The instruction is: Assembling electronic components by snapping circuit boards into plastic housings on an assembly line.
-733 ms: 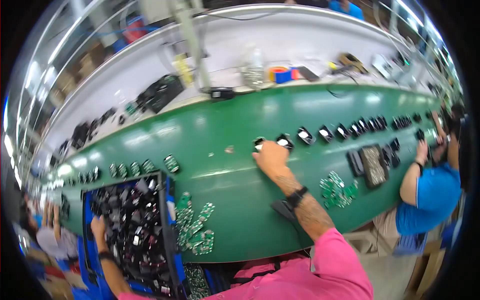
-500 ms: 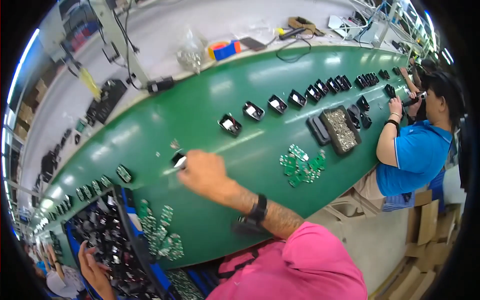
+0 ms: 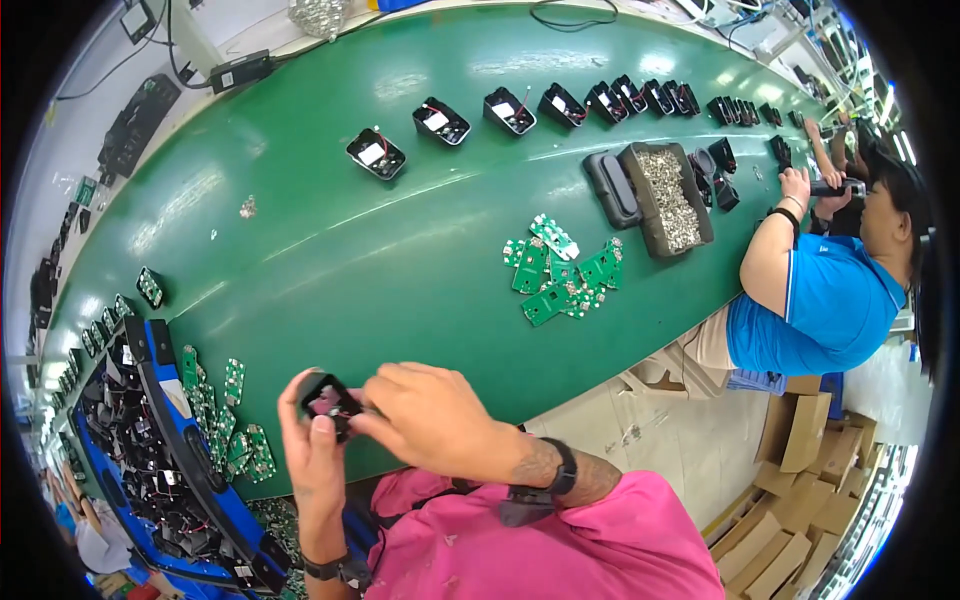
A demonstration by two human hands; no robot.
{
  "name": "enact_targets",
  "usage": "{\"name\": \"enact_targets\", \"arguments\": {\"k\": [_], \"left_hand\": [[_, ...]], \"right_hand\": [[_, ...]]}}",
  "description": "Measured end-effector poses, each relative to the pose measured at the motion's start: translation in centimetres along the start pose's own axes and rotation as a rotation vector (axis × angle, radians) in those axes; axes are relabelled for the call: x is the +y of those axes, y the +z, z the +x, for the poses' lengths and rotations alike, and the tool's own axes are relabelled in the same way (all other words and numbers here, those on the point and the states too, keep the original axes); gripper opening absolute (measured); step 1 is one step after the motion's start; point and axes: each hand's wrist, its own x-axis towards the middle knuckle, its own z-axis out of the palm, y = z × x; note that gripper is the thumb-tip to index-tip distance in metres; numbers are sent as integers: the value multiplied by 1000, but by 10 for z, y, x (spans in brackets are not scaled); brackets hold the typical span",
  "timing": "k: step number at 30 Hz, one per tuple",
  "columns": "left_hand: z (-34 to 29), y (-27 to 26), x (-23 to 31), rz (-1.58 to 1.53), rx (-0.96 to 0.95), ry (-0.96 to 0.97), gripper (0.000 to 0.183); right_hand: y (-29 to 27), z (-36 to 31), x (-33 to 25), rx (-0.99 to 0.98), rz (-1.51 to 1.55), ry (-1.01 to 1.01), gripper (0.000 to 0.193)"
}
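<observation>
Hands on small black housing at belt edge

Left hand (image 3: pixel 312 455) cupped round a small black housing (image 3: pixel 328 400), thumb and fingers curled against its sides, held up close to the body just above the near edge of the green conveyor belt (image 3: pixel 330 250). Right hand (image 3: pixel 425 420) over the housing from the right, fingertips pinched together at its open top. Inside of the housing pale, detail too small to make out. Black watch on the right wrist, pink sleeve below.

Blue crate (image 3: pixel 165 470) of black parts at lower left, beside it a scatter of green circuit boards (image 3: pixel 225 420) on the belt. Second heap of green boards (image 3: pixel 560 270) mid-belt, well apart from the hands. Row of open black housings (image 3: pixel 440 120) along the far side. Dark tray of small metal pieces (image 3: pixel 668 200) to the right, near a co-worker in a blue shirt (image 3: pixel 825 310).
</observation>
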Motion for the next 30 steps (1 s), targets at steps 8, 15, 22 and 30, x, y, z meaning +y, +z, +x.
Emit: {"name": "enact_targets", "arguments": {"k": [8,15,22,30], "left_hand": [[20,12,-9,-11,-69,-171,61],[29,4,-20,-314,-266,-340,49],[25,-12,-18,-462,-284,-371,40],[22,-5,-17,-611,-355,-415,40]], "right_hand": [[-56,-30,30,211,-421,100,23],[-101,-48,76,45,-958,101,47],[-99,-41,60,151,-703,80,38],[-32,-60,-3,223,777,335,23]]}}
